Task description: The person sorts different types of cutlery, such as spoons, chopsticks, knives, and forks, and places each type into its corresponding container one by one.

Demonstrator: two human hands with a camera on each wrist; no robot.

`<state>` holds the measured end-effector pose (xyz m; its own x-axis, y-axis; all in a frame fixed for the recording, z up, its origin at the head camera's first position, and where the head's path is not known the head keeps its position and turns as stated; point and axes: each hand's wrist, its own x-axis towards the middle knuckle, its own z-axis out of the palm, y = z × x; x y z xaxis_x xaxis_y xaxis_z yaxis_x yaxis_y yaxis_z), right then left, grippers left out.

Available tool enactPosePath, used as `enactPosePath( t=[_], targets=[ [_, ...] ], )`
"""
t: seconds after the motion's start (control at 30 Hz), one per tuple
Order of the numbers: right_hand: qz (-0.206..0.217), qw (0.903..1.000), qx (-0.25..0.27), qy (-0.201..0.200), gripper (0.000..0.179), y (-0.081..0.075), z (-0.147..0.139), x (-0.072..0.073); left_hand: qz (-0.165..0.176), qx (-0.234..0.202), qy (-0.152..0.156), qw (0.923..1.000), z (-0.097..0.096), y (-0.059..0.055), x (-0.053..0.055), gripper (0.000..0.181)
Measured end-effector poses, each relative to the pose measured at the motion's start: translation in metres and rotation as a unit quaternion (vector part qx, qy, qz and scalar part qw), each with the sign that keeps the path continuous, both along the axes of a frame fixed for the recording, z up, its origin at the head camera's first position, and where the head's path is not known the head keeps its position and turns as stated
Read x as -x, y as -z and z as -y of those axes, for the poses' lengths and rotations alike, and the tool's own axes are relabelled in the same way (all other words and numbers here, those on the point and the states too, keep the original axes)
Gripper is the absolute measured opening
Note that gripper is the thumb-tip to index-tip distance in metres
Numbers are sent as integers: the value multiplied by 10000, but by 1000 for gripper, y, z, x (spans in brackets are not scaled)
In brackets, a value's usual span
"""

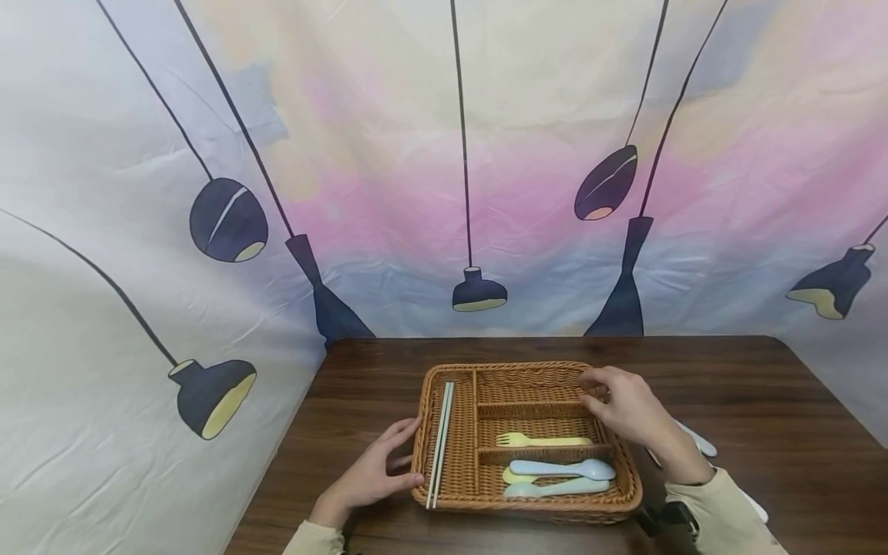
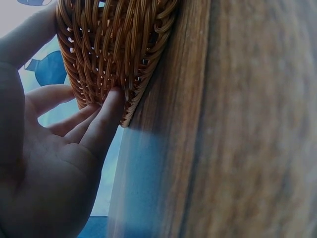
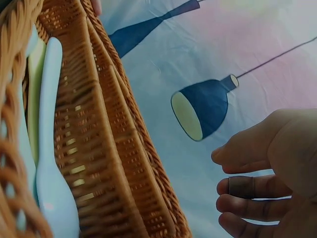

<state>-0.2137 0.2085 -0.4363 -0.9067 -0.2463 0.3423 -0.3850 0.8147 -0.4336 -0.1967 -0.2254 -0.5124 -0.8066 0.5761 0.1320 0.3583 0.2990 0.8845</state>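
The right hand (image 1: 627, 408), loosely curved and gripping nothing, hangs at the back right corner of the basket (image 1: 534, 506), which sits on the table (image 1: 375, 370); the left hand (image 1: 371, 472), fingers extended, touches its left side; chopsticks (image 1: 438, 443) lie along the left compartment, fork (image 1: 544, 442) and spoons (image 1: 598, 470) to the right

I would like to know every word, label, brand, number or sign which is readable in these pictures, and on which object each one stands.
None: no readable text shows on the wicker basket, the chopsticks, the yellow fork, the blue spoon or the table.
The backdrop shows only drawn lamps and colour patches.
Dark object near the right sleeve: too unclear to tell.
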Motion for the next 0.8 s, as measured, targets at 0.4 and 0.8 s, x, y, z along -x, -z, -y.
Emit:
enactPosePath(
  t=[0.4, 0.8],
  targets=[
    [-111, 9997, -51, 189, 30, 1, -20, -1, 5, 10, -14, 10000, 0, 0, 0, 83],
    [85, 9988, -181, 458, 30, 4, -32, -2, 8, 18, -13, 10000, 0, 0, 0, 82]
  ],
)
